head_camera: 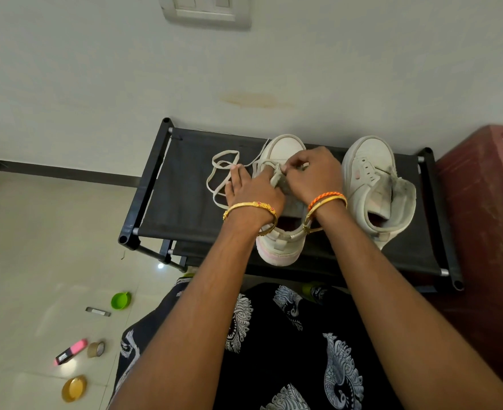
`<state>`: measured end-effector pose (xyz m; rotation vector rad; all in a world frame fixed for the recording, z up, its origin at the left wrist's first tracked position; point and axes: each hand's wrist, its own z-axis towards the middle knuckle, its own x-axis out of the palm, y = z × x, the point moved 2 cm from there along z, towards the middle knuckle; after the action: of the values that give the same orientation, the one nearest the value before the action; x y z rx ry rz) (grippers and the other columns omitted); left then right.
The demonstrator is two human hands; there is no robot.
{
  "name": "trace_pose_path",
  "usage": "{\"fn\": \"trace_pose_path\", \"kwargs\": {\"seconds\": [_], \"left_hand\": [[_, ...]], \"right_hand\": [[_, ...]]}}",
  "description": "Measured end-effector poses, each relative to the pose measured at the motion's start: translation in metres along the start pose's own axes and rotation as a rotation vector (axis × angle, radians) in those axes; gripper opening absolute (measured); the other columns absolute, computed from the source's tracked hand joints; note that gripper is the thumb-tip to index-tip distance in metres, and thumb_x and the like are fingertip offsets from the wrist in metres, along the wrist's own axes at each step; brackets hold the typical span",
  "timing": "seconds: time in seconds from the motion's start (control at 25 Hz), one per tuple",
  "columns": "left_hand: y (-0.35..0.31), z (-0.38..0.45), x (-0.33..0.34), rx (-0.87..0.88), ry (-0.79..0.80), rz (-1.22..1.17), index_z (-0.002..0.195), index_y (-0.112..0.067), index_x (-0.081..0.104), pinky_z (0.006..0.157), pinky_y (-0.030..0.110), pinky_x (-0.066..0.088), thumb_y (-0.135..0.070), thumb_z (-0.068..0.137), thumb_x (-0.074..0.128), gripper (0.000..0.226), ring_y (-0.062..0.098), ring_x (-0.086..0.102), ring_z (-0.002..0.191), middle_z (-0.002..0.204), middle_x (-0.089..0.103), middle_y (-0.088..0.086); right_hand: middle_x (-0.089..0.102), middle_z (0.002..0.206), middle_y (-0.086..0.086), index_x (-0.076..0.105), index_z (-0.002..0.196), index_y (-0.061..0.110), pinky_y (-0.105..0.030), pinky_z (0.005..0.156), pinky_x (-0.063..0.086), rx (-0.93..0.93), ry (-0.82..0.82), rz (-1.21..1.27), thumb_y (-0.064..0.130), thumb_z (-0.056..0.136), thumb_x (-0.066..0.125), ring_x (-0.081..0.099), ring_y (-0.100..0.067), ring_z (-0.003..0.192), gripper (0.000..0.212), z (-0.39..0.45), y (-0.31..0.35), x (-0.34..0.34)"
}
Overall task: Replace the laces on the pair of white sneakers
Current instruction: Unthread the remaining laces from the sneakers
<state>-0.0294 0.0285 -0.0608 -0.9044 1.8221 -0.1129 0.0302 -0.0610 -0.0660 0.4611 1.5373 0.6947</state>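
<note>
Two white sneakers stand on a black fabric rack point(185, 202), toes pointing away from me. On the left sneaker point(285, 147) both my hands work at the eyelets. My right hand point(312, 173) pinches the white lace at the tongue, its fingers curled. My left hand point(250, 187) lies on the sneaker's left side and holds the tongue, with some fingers stretched toward the loose lace point(223, 173) looped on the rack at its left. The right sneaker point(374, 179) stands alone, its eyelets bare and its tongue open.
A maroon cabinet point(487, 202) stands right of the rack. On the tiled floor at lower left lie a green lid point(121, 300), a pink marker point(70, 351), a tape roll point(96, 349), a gold lid point(74, 388) and a small dark bar point(98, 311). A wall rises behind the rack.
</note>
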Motion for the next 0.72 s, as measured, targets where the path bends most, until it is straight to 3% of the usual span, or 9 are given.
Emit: {"fn": "trace_pose_path", "kwargs": {"seconds": [0.16,0.28,0.4,0.56,0.64,0.72], "left_hand": [[-0.002,-0.006,-0.001,-0.074,-0.025,0.027,0.139,-0.035,0.033,0.111,0.052,0.012,-0.027,0.096,0.036,0.045,0.036,0.013,0.140,0.152,0.015,0.016],[-0.004,-0.007,0.000,-0.069,-0.027,-0.114,0.135,-0.030,0.039,0.104,0.048,0.033,-0.024,0.095,0.036,0.041,0.039,0.039,0.118,0.135,0.024,0.015],[-0.007,-0.006,0.003,-0.060,0.007,-0.251,0.139,-0.027,0.036,0.094,0.043,0.045,-0.017,0.095,0.033,0.045,0.039,0.054,0.101,0.133,0.028,0.019],[-0.005,-0.004,0.006,-0.054,-0.020,-0.303,0.143,-0.029,0.034,0.092,0.040,0.044,-0.018,0.096,0.033,0.048,0.035,0.055,0.101,0.131,0.042,0.022],[-0.005,-0.003,0.007,-0.044,-0.026,-0.310,0.142,-0.027,0.036,0.092,0.042,0.047,-0.018,0.096,0.034,0.047,0.035,0.056,0.099,0.129,0.046,0.020],[-0.005,-0.002,0.008,-0.043,-0.036,-0.314,0.141,-0.026,0.038,0.092,0.042,0.047,-0.018,0.095,0.034,0.047,0.035,0.056,0.100,0.129,0.047,0.019]], "right_hand": [[0.067,0.082,0.004,0.071,0.070,0.019,-0.014,0.064,0.041,0.261,0.021,0.433,0.012,0.080,0.069,0.059,-0.011,0.083,0.012,0.001,0.003,-0.006],[0.061,0.064,0.006,0.065,0.063,0.020,-0.017,0.061,0.047,0.469,-0.021,0.732,0.009,0.078,0.071,0.055,-0.009,0.063,0.019,0.007,-0.001,-0.011],[0.058,0.046,0.011,0.059,0.066,0.017,-0.022,0.060,0.044,0.602,0.034,0.890,0.008,0.086,0.059,0.054,-0.007,0.054,0.022,0.015,-0.009,-0.011],[0.065,0.069,0.004,0.054,0.075,0.013,-0.023,0.064,0.044,0.798,-0.047,1.334,0.006,0.097,0.037,0.062,-0.009,0.068,0.028,0.019,-0.015,-0.014],[0.064,0.062,0.005,0.050,0.072,0.013,-0.026,0.065,0.045,0.789,-0.052,1.343,0.009,0.098,0.038,0.061,-0.011,0.066,0.029,0.020,-0.014,-0.015],[0.062,0.052,0.005,0.054,0.070,0.012,-0.030,0.067,0.047,0.567,-0.056,0.929,0.012,0.094,0.046,0.058,-0.013,0.063,0.026,0.022,-0.014,-0.015]]}}
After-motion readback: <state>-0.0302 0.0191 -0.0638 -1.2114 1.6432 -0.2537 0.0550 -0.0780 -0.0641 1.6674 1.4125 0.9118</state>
